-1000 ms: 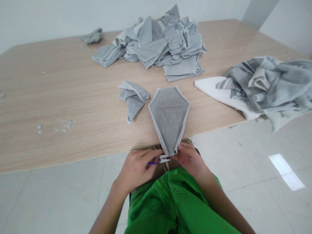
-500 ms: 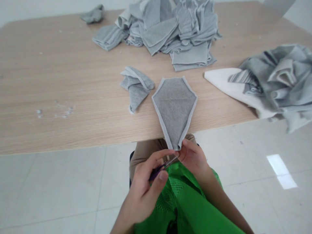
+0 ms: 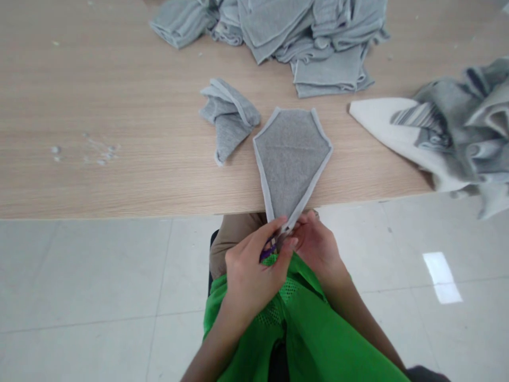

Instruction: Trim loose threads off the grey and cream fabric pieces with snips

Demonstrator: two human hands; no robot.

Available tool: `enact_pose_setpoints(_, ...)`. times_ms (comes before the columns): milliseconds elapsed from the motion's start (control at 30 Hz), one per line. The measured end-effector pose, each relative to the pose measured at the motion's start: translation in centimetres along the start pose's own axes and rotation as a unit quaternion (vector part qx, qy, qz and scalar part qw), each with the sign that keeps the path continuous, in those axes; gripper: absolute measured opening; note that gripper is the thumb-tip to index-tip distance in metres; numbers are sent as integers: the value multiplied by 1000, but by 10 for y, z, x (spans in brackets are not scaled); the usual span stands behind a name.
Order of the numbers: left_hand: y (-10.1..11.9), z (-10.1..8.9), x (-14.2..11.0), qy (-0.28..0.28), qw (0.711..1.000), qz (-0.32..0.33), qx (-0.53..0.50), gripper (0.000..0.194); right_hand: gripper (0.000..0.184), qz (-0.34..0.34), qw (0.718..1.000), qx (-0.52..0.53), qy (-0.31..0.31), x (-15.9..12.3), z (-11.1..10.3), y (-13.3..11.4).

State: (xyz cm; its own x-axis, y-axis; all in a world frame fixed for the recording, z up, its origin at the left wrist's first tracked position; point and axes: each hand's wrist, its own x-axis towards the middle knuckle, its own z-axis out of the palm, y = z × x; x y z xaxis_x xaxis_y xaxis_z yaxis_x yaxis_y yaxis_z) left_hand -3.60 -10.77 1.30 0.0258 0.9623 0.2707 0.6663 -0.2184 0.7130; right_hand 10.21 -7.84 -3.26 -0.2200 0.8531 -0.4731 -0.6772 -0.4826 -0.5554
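Observation:
A grey, kite-shaped cloth piece with a pale rolled edge lies partly on the table, its narrow end hanging past the front edge. My right hand pinches that narrow end from the right. In my left hand are small purple-handled scissors, held between thumb and fingers. Their metal blades reach the cloth's tip, where my fingers partly hide them. Left of this piece, a crumpled grey cloth piece rests on the table.
A heap of folded grey cloth pieces occupies the back of the table. At the right, a loose pile of grey and white fabric overhangs the front edge. Bits of lint and thread lie on the left.
The view has tilted downward. My left hand has come in closer to the cloth's narrow end, bringing the scissors to it, and its fingers now overlap the tip. My right hand keeps its pinch.

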Motion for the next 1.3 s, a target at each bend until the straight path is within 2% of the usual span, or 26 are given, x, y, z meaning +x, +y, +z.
enact_pose_setpoints(67, -2, 7, 6, 13, 1000, 12, 25, 27, 40, -34, 998, -43, 35, 3, 5, -3)
enact_pose_setpoints(133, -5, 11, 9, 8, 999, 14, 35, 26, 36, -57, 992, -88, 71, 7, 9, -3)
enact_pose_setpoints(267, -11, 11, 9, -11, 999, 10, 45, 25, 23, -54, 985, -138, 86, 10, 8, -4)
enact_pose_setpoints(433, -21, 4, 8, -21, 999, 3, 36, 26, 16, -37, 990, -125, 60, 2, 1, -12)
enact_pose_setpoints(567, -26, -4, 10, -8, 1000, 20, 18, 26, 3, 32, 993, -107, 39, -3, 5, -20)
enact_pose_setpoints(667, -29, -9, 12, -5, 999, 29, 17, 25, 16, 61, 993, -104, 14, -6, 11, -24)
enact_pose_setpoints(767, -30, -13, 15, -5, 999, 35, 23, 24, 25, 56, 995, -83, -9, -9, 13, -28)
enact_pose_setpoints(967, -30, -20, 22, -1, 999, 31, 33, 22, 29, 64, 993, -13, -95, -13, 8, -24)
enact_pose_setpoints(1133, -29, -23, 23, 6, 999, 17, 47, 19, 18, 91, 991, 45, -89, -13, 10, -17)
enact_pose_setpoints(1300, -23, -20, 16, 11, 998, 34, 49, 25, 15, 64, 996, -13, -58, -9, 12, -14)
